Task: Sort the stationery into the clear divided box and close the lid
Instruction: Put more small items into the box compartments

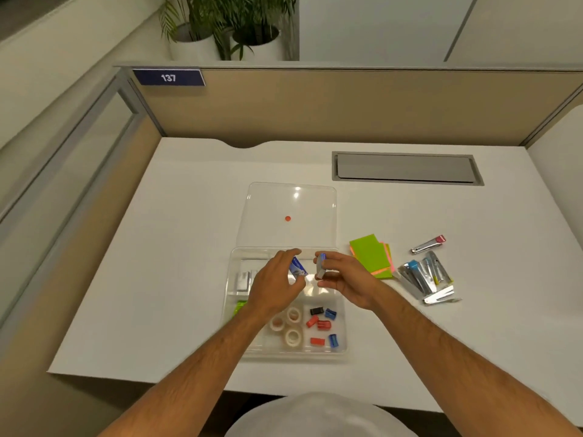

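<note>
1. Above the far compartments of the clear divided plastic box, the left hand pinches a small blue-and-white staple carton.
2. The right hand grips a similar small grey-and-blue carton.
3. Both look light, stiff and smooth; gripping the flat sides seems safest.

Your left hand pinches a small blue-and-white box and your right hand grips a small grey box, both above the clear divided box on the white table. Its lid lies open behind it. Tape rolls fill one near compartment, sharpeners the next. Green sticky notes and nail clippers lie to your right.
</note>
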{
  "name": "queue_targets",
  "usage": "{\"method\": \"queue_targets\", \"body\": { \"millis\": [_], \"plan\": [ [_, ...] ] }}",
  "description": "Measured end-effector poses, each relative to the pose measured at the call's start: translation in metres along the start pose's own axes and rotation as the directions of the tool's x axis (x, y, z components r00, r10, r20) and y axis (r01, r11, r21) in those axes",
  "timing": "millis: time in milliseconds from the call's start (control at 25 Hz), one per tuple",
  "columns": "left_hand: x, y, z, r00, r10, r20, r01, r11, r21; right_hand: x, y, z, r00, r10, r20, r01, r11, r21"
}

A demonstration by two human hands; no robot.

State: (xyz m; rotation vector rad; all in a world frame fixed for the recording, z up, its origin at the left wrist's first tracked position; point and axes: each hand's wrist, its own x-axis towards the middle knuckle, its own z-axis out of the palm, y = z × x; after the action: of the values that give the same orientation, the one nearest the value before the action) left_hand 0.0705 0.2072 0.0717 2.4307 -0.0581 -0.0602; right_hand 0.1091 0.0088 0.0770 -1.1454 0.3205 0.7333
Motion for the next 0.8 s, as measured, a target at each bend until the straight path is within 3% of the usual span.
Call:
{"method": "queue_targets", "body": {
  "millis": [120,400,600,800],
  "plan": [
    [-0.004,-0.038,-0.018,1.000,-0.011,0.019,0.011,1.000,0.008,0.011,0.011,0.028,0.999,-0.041,0.023,0.043,0.995,-0.087],
    [-0.007,-0.101,-0.044,0.999,-0.023,0.032,0.020,0.996,0.085,0.027,0.041,0.072,0.989,-0.118,-0.087,0.093,0.963,-0.255],
    [0.005,-0.134,-0.056,0.993,-0.007,0.119,-0.030,0.950,0.310,0.031,0.049,0.081,0.981,-0.140,-0.135,0.082,0.928,-0.364],
    [0.018,-0.142,-0.050,0.974,-0.089,0.207,0.001,0.920,0.392,0.032,0.053,0.086,0.979,-0.137,-0.154,0.051,0.884,-0.464]
  ]
}}
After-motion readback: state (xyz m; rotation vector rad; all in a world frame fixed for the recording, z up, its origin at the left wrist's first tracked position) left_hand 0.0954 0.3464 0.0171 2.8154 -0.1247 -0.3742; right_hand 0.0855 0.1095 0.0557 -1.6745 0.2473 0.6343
